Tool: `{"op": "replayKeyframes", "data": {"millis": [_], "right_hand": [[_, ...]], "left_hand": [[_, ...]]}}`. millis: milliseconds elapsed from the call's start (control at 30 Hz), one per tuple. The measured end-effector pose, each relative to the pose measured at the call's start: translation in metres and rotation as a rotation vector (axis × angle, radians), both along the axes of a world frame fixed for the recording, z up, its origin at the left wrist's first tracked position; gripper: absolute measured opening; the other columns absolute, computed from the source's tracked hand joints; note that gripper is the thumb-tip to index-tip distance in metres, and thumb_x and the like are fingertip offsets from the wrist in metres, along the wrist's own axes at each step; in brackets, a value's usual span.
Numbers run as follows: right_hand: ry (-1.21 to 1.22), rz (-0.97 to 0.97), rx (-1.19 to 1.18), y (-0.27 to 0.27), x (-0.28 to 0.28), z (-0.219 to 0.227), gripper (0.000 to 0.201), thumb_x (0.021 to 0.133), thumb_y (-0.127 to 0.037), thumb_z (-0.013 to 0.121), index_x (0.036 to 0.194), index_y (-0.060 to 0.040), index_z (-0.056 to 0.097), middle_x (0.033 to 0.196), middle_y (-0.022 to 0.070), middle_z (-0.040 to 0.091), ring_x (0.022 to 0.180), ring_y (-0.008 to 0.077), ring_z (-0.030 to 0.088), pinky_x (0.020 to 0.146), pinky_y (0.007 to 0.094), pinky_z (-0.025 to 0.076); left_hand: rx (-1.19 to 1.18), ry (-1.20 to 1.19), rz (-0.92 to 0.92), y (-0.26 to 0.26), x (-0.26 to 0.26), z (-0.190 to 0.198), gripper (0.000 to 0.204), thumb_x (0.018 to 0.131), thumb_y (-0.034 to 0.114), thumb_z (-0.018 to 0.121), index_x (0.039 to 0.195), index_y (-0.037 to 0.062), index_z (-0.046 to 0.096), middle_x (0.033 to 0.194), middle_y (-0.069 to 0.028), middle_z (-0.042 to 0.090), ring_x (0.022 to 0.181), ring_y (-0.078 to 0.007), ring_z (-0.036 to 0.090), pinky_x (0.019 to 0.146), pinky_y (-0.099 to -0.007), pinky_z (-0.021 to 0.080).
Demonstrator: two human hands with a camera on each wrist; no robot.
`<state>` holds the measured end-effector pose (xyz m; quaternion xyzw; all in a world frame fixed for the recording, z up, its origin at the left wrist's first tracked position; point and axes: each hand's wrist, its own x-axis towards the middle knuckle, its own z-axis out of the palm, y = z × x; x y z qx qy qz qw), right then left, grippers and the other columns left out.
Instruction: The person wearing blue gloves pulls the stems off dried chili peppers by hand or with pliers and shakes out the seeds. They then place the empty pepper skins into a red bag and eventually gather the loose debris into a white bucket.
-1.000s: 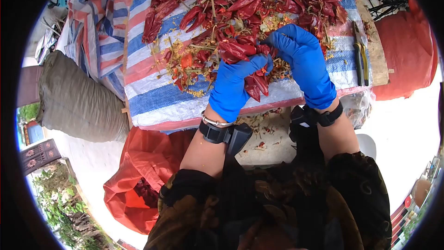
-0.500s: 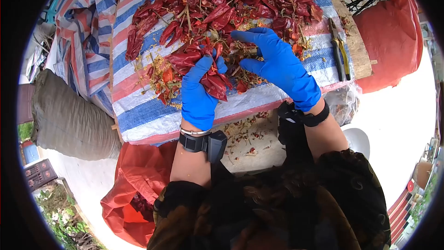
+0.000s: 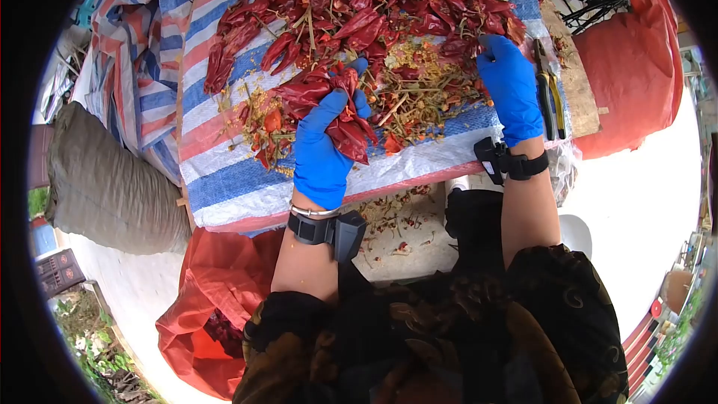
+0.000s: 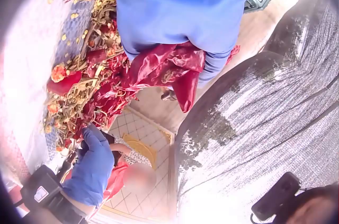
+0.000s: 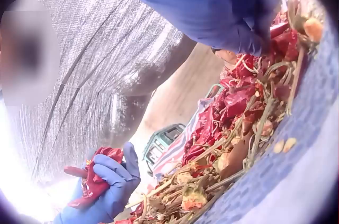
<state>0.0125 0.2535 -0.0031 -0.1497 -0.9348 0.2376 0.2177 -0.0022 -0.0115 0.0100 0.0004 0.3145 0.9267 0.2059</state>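
Observation:
In my blue-gloved left hand (image 3: 323,153) I hold several dried red chili peppers (image 3: 350,138), thumb and fingers curled round them; the left wrist view shows the wrinkled chilies (image 4: 183,70) poking out under the glove. My right hand (image 3: 514,90), also gloved in blue, is at the right end of the big heap of dried chilies (image 3: 366,22). Its fingers bend down at the chilies there, close over red pods (image 5: 286,44) in the right wrist view. The fingertips are hidden, and I cannot tell whether they pinch a chili.
Broken stems and yellow seeds (image 3: 422,105) litter the striped sheet (image 3: 224,194) before the heap. Yellow-and-black pliers (image 3: 551,93) lie by the right edge. A red bag (image 3: 217,284) stands open below left, a grey sack (image 3: 112,179) at left, another red sack (image 3: 632,82) at right.
My right hand has left the left hand's bunch, opened, and swung right to the heap's right end. The left hand keeps its chilies, and the view has shifted slightly.

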Motion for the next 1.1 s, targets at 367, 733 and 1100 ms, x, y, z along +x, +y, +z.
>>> {"op": "replayKeyframes", "data": {"millis": [367, 733, 1100], "right_hand": [[0.076, 0.042, -0.311, -0.009, 0.006, 0.028, 0.028, 0.077, -0.015, 0.060, 0.103, -0.0044, 0.060, 0.094, 0.0111, 0.061, 0.084, 0.0204, 0.058, 0.074, 0.0288, 0.045], [0.131, 0.414, -0.965, -0.048, 0.009, 0.059, 0.035, 0.080, 0.002, 0.049, 0.114, -0.0024, 0.054, 0.115, 0.0048, 0.055, 0.103, 0.0105, 0.050, 0.091, 0.0242, 0.036], [0.322, 0.420, -0.507, -0.077, 0.012, 0.051, 0.038, 0.078, 0.008, 0.051, 0.114, -0.0044, 0.053, 0.114, 0.0047, 0.055, 0.096, 0.0091, 0.052, 0.083, 0.0231, 0.042]], "left_hand": [[0.008, -0.010, -0.016, -0.001, 0.000, 0.000, 0.040, 0.079, 0.007, 0.056, 0.117, 0.0018, 0.046, 0.113, -0.0145, 0.055, 0.077, -0.0157, 0.057, 0.066, -0.0273, 0.049], [0.052, -0.004, -0.019, -0.001, 0.000, 0.002, 0.038, 0.079, 0.007, 0.056, 0.115, 0.0001, 0.047, 0.116, -0.0142, 0.053, 0.080, -0.0154, 0.057, 0.069, -0.0275, 0.049], [0.047, -0.013, -0.059, 0.001, 0.003, 0.005, 0.036, 0.079, 0.007, 0.057, 0.113, -0.0006, 0.050, 0.113, -0.0121, 0.055, 0.081, -0.0153, 0.058, 0.070, -0.0268, 0.049]]}}
